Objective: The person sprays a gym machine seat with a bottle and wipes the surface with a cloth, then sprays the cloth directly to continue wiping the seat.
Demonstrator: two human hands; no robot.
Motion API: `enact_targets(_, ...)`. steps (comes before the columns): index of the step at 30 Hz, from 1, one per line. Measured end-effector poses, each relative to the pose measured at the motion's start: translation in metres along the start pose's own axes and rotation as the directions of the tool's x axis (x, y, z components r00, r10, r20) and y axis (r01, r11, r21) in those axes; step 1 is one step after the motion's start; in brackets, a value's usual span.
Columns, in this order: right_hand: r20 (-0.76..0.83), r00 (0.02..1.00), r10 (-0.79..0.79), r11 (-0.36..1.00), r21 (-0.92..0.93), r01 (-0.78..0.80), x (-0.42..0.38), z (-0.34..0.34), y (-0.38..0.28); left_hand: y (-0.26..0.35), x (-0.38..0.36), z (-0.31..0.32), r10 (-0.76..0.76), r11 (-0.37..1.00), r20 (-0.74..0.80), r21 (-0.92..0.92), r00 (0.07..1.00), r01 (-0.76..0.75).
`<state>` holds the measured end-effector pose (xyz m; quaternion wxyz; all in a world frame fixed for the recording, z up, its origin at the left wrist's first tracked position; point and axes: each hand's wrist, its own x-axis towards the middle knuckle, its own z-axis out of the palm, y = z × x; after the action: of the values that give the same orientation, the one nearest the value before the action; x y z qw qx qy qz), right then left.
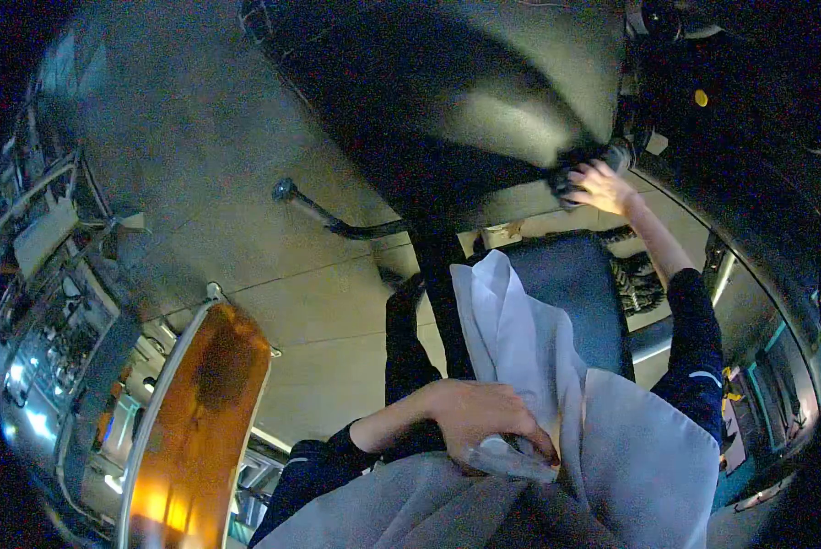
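My left hand [488,421] is closed on a large pale grey cloth [529,339] that hangs over my lap and spreads across the lower view. A bunched, shiny fold shows under its fingers. Up to the right, my right hand [601,188] reaches out with its arm extended. Its fingers lie over a dark, rounded object [571,188] at the lower edge of a big black panel [484,101]. Blur and shadow hide what that object is and how firmly the fingers hold it.
A black bar with a knob [285,190] sticks out left over the tiled floor [218,183]. An orange-brown padded board [205,412] stands at the lower left. Beside the cloth is a dark padded seat [557,284]. Metal racks [63,229] line the far left.
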<state>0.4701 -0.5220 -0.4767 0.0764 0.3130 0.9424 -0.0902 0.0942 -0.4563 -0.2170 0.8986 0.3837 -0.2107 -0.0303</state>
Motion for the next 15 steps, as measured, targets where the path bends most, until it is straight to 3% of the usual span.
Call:
enact_targets(2,0.029,0.993,-0.110,0.993,0.055,0.109,0.055,-0.005,-0.012,0.003,-0.004,0.000,-0.022,0.999,0.043,0.033,0.999,0.021)
enact_targets(3,0.001,0.991,-0.136,0.960,0.247,0.131,0.089,0.019,-0.025,0.004,-0.007,0.000,-0.035,0.998,0.067,0.051,0.997,0.032)
enact_targets(4,-0.033,0.984,-0.173,0.970,0.166,0.176,0.134,-0.006,-0.038,0.003,-0.011,0.003,-0.010,0.999,0.044,0.043,0.999,0.008)
enact_targets(6,-0.353,0.927,-0.126,0.963,0.180,0.200,0.212,-0.011,-0.074,-0.001,-0.022,0.009,0.034,0.999,-0.012,0.026,0.999,-0.034)
enact_targets(8,-0.333,0.941,-0.069,0.954,0.254,0.159,0.283,-0.023,-0.113,0.000,-0.031,0.011,0.012,1.000,-0.073,-0.022,0.997,-0.014)
enact_targets(11,-0.367,0.930,0.024,0.970,0.235,0.068,0.325,-0.025,-0.145,0.014,-0.041,0.005,-0.086,0.996,-0.086,-0.036,0.993,0.083)
enact_targets(15,-0.345,0.933,-0.099,0.918,0.330,0.219,0.302,-0.038,-0.119,0.015,-0.046,0.009,-0.055,0.993,-0.152,0.099,0.987,0.071)
